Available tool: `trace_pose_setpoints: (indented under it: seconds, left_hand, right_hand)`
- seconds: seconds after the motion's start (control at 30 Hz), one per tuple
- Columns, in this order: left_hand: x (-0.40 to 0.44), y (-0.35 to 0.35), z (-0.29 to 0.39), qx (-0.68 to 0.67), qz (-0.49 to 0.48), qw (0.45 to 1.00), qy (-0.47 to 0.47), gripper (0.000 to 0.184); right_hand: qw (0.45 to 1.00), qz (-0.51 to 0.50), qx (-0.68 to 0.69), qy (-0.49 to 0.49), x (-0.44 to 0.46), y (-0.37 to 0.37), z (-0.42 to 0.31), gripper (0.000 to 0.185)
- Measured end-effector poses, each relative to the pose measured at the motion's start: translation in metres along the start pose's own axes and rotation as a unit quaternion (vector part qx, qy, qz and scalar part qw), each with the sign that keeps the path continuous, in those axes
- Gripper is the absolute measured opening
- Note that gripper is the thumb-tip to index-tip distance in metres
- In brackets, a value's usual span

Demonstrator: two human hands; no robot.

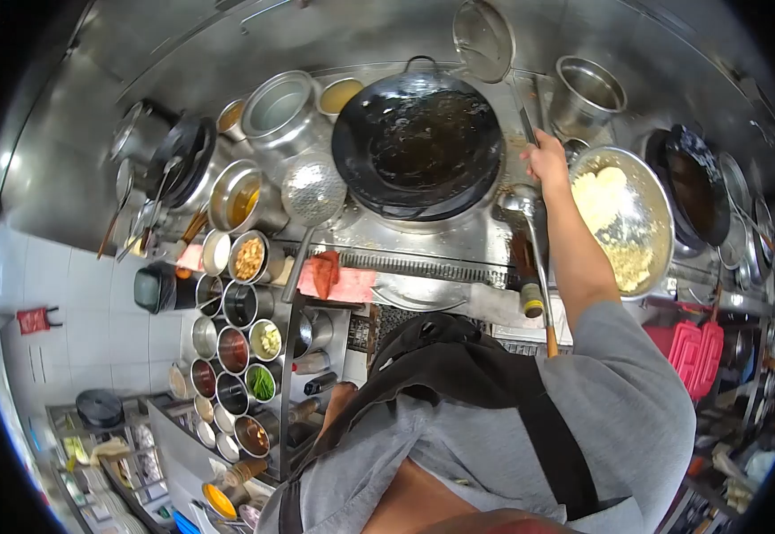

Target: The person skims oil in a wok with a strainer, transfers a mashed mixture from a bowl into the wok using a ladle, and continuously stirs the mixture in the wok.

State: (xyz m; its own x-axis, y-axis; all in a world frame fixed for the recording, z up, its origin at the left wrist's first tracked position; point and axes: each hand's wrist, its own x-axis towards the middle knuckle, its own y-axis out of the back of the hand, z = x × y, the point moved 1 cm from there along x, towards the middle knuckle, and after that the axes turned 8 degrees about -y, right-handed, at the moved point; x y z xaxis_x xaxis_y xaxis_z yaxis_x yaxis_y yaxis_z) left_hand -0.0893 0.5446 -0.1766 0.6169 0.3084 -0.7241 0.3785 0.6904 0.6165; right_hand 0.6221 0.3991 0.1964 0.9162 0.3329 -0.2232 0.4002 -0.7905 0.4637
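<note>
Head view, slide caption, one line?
Right hand between a black wok and a metal bowl of pale food, with ingredient pots at lower left.

Well to the left of my right fingers [536,154], I see a round steel pot of chopped green vegetable [262,384], a dark green plastic bin [148,290] and, farther out, a small red item [35,320] against white wall tiles [93,289]. To their right, nearer my body, are bright pink plastic containers [696,358].

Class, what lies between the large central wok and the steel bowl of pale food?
In the head view, the right hand and the head of a metal ladle lie between the large wok and the steel bowl.
</note>
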Motion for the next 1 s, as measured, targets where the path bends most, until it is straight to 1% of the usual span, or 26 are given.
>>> trace_pose_setpoints:
  seconds: [0.03, 0.07, 0.1, 0.13, 0.23, 0.27, 0.3, 0.33, 0.37, 0.43, 0.47, 0.5, 0.57, 0.63, 0.67, 0.7, 0.73, 0.77, 0.83, 0.87, 0.9, 0.93, 0.97, 1.0]
  left_hand:
    - [0.003, 0.003, 0.001, 0.011, -0.002, 1.000, -0.009, 0.026]
    - [0.007, 0.005, 0.002, 0.023, -0.002, 1.000, -0.017, 0.026]
    - [0.009, 0.011, 0.008, 0.033, -0.003, 0.999, -0.025, 0.026]
    - [0.014, 0.014, 0.011, 0.042, -0.004, 0.999, -0.033, 0.027]
    - [0.028, 0.022, 0.012, 0.072, -0.004, 0.996, -0.054, 0.027]
    - [0.030, 0.027, 0.016, 0.083, -0.007, 0.995, -0.063, 0.027]
    - [0.033, 0.030, 0.017, 0.096, -0.008, 0.993, -0.072, 0.027]
    - [0.038, 0.033, 0.018, 0.111, -0.010, 0.990, -0.082, 0.027]
    - [0.042, 0.035, 0.018, 0.122, -0.012, 0.988, -0.093, 0.027]
    - [0.045, 0.040, 0.022, 0.152, -0.017, 0.982, -0.113, 0.027]
    - [0.048, 0.040, 0.021, 0.165, -0.021, 0.978, -0.123, 0.027]
    - [0.049, 0.041, 0.021, 0.178, -0.023, 0.975, -0.133, 0.027]
    - [0.051, 0.044, 0.021, 0.215, -0.031, 0.963, -0.157, 0.027]
    - [0.052, 0.051, 0.025, 0.254, -0.037, 0.947, -0.192, 0.027]
    - [0.051, 0.057, 0.028, 0.259, -0.044, 0.945, -0.195, 0.027]
    - [0.047, 0.064, 0.032, 0.194, -0.003, 0.966, -0.172, 0.028]
    - [0.046, 0.069, 0.033, 0.127, 0.037, 0.980, -0.146, 0.029]
    - [0.047, 0.073, 0.036, 0.130, 0.030, 0.980, -0.145, 0.029]
    - [0.052, 0.085, 0.046, 0.162, -0.006, 0.979, -0.125, 0.029]
    - [0.026, 0.119, 0.089, 0.111, 0.034, 0.978, -0.172, 0.024]
    - [0.034, 0.123, 0.097, 0.108, 0.034, 0.979, -0.167, 0.024]
    - [0.041, 0.126, 0.102, 0.062, 0.022, 0.984, -0.163, 0.022]
    - [0.048, 0.126, 0.103, 0.016, 0.012, 0.987, -0.159, 0.021]
    - [0.054, 0.125, 0.102, -0.032, 0.002, 0.987, -0.156, 0.020]
  right_hand:
    - [1.000, 0.012, 0.000, -0.006, 0.020, 0.004, 0.019, 0.045]
    - [0.979, 0.102, -0.155, 0.082, 0.048, 0.005, 0.047, 0.045]
    - [0.919, 0.185, -0.307, 0.166, 0.065, 0.010, 0.064, 0.044]
    - [0.931, 0.097, -0.342, 0.088, 0.065, 0.022, 0.056, 0.043]
    - [0.935, 0.102, -0.337, 0.046, 0.068, 0.055, 0.055, 0.041]
    - [0.927, 0.156, -0.316, 0.125, 0.080, 0.063, 0.072, 0.044]
    - [0.927, 0.160, -0.319, 0.111, 0.065, 0.077, 0.067, 0.044]
    - [0.980, 0.115, -0.156, 0.037, 0.053, 0.094, 0.060, 0.045]
    - [0.997, 0.069, 0.016, -0.036, 0.041, 0.109, 0.056, 0.047]
    - [0.985, 0.086, 0.150, -0.017, 0.037, 0.134, 0.074, 0.049]
    - [0.983, 0.079, 0.163, -0.014, 0.033, 0.151, 0.077, 0.048]
    - [0.978, 0.094, 0.185, -0.030, 0.034, 0.167, 0.083, 0.039]
    - [0.984, 0.102, 0.124, -0.071, 0.048, 0.204, 0.103, 0.027]
    - [0.984, 0.165, 0.019, -0.071, 0.048, 0.236, 0.119, 0.021]
    - [0.974, 0.213, 0.031, -0.068, 0.049, 0.248, 0.130, 0.025]
    - [0.961, 0.263, -0.061, -0.052, 0.030, 0.256, 0.123, 0.031]
    - [0.917, 0.369, -0.151, 0.027, 0.011, 0.256, 0.121, 0.031]
    - [0.848, 0.462, -0.238, 0.106, -0.013, 0.251, 0.119, 0.031]
    - [0.853, 0.456, -0.065, 0.243, -0.090, 0.230, 0.111, 0.027]
    - [0.862, 0.453, -0.101, 0.203, -0.133, 0.217, 0.116, 0.022]
    - [0.906, 0.414, -0.044, 0.081, -0.177, 0.195, 0.117, 0.022]
    - [0.931, 0.361, -0.047, 0.025, -0.206, 0.174, 0.146, 0.024]
    - [0.960, 0.278, -0.021, -0.031, -0.233, 0.146, 0.177, 0.021]
    - [0.970, 0.225, -0.086, -0.003, -0.249, 0.115, 0.214, 0.015]
